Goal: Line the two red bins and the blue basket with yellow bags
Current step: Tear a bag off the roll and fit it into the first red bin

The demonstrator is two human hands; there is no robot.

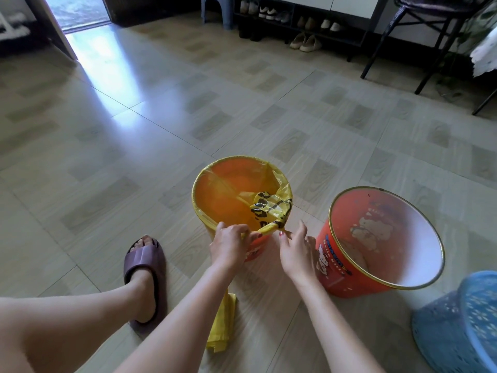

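A red bin (254,251) stands on the floor in the middle, with a yellow bag (228,195) spread inside it and folded over most of its rim. My left hand (228,243) and my right hand (295,251) both pinch the bag's bunched near edge at the bin's near rim. To the right stands a second red bin (333,273) with a gold rim and cartoon print, with no bag in it. A blue perforated basket (457,324) stands at the lower right, cut off by the frame. Folded yellow bags (222,327) lie on the floor under my left forearm.
My left foot in a purple slipper (145,267) rests on the tiled floor left of the bins. A shoe rack (295,25) and a black chair (419,36) stand at the far wall. An open doorway (78,12) is at the far left.
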